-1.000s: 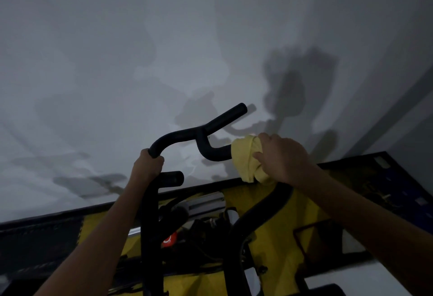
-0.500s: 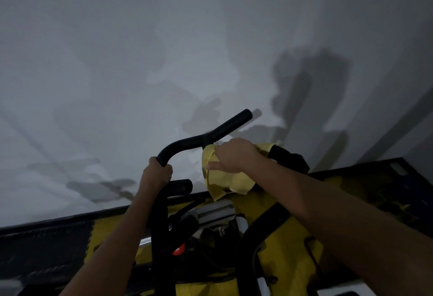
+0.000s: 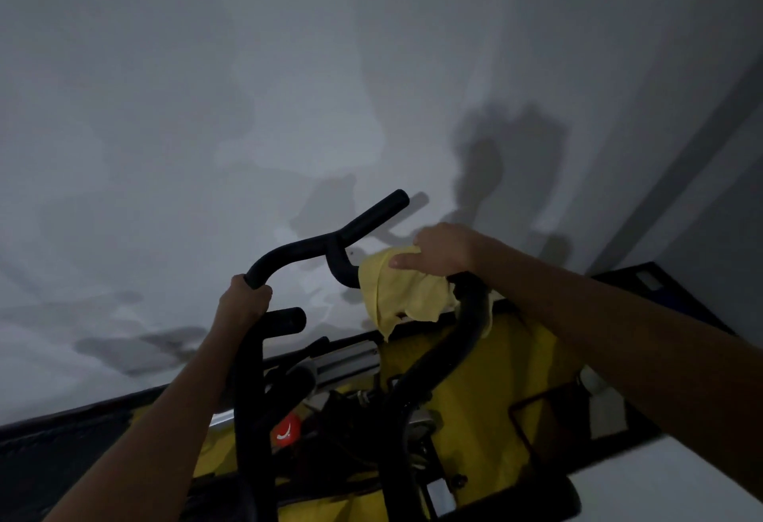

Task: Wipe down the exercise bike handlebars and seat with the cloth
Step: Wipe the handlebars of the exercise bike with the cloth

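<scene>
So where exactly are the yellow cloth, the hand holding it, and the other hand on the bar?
yellow cloth [image 3: 398,294]: head view, middle of the hanging fold.
right hand [image 3: 444,251]: head view, back of the hand, gripping the cloth's top.
left hand [image 3: 243,304]: head view, knuckles curled round the handlebar [image 3: 305,247].

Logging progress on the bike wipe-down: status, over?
Left hand grips the black handlebar. Right hand holds the yellow cloth on the bar's right side. Nothing in the way; seat not in view.

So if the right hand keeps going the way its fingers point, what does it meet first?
The right hand points left over the cloth; probably the handlebar stem next, though depth is unclear.
</scene>
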{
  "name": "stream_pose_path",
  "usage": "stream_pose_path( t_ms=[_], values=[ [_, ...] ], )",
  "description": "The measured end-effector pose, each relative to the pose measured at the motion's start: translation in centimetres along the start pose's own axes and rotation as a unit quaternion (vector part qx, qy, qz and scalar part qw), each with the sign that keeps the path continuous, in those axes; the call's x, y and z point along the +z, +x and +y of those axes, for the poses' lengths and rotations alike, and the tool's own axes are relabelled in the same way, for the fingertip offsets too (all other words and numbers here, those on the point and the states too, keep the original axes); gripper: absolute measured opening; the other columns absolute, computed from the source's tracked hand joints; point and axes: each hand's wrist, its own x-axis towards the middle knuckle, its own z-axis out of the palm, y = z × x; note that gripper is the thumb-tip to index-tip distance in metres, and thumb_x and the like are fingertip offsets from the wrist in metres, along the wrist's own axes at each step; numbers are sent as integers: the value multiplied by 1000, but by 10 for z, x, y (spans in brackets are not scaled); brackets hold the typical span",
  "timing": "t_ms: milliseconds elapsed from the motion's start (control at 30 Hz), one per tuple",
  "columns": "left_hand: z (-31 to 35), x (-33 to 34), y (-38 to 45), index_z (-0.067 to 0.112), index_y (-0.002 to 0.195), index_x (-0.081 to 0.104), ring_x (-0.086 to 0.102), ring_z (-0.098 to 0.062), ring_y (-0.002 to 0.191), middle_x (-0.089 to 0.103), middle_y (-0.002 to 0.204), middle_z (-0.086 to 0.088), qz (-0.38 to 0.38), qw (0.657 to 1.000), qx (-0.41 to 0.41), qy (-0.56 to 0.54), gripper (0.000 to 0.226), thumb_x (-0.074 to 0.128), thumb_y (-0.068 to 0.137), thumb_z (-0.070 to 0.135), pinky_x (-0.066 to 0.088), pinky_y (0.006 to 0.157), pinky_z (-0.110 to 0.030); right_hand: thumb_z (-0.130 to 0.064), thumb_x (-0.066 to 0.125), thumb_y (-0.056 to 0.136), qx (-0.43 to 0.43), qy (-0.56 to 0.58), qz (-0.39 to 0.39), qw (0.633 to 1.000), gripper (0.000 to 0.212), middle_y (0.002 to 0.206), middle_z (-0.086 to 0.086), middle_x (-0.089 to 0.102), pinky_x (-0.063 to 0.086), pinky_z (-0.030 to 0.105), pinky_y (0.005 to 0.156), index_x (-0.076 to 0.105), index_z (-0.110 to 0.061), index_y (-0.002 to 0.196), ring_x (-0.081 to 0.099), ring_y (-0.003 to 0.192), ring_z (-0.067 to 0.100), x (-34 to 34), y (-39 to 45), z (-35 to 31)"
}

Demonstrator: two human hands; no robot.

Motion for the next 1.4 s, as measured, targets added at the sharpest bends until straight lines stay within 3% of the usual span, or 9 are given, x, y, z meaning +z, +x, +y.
stream_pose_path(
  t_ms=[133,333,533,633,700,933,1033,1200,1400],
  values=[
    [3,-1,-5,-1,120,58,64,-36,93,68,106,-23,1,1000,7,-15,35,58,90,18,43,76,-36,-64,42,98,67,136,62,987,73,137,15,58,43,35,94,53,-4,138,57,122,31,9,-22,3],
    [3,-4,-17,2,101,62,62,-32,81,66,88,-16,-7,999,18,-41,22,56,92,21,43,72,-35,-41,32,108,118,152,230,954,43,116,14,63,46,40,87,55,-10,125,59,109,35,38,-64,-14],
    [3,-5,-23,2,92,59,58,-30,77,61,83,-15,-7,999,23,-45,19,54,93,20,42,72,-36,-31,34,107,149,187,277,931,52,143,21,40,48,45,92,24,-22,157,50,119,42,63,-92,-31],
    [3,-6,-23,2,91,59,58,-31,77,61,82,-15,-5,999,22,-41,19,54,93,20,42,71,-36,-20,42,104,157,227,310,910,54,152,20,22,49,51,93,27,-18,155,44,128,48,74,-105,-43],
    [3,-5,-22,2,91,59,58,-31,76,61,82,-16,-5,999,22,-40,18,53,93,20,42,71,-36,-15,49,103,143,231,346,898,54,153,26,23,58,48,85,32,-7,153,57,118,48,84,-112,-51],
    [4,-7,-21,-4,110,62,60,-32,80,64,89,-16,-9,999,16,-31,31,53,93,20,42,72,-36,-25,49,103,194,371,348,839,70,140,26,33,57,41,87,10,-1,157,62,103,37,85,-113,-56],
    [6,-9,-22,-5,123,56,63,-38,96,66,108,-23,-14,1000,7,-17,40,56,93,21,43,76,-37,-28,49,103,218,411,324,824,73,135,25,38,57,42,83,5,-8,158,61,99,36,83,-113,-57],
    [13,-10,-29,-2,136,46,56,-33,96,60,122,-24,-13,1000,-4,27,51,59,91,17,42,77,-37,-28,50,102,234,459,331,791,75,137,24,41,57,47,83,4,-10,158,60,103,38,85,-115,-61],
    [16,-11,-32,-3,138,41,58,-38,107,58,124,-24,-3,999,12,40,52,56,90,11,41,78,-38,-24,54,101,229,476,368,765,73,138,26,41,48,33,74,13,5,154,56,105,37,106,-128,-87]
  ],
)
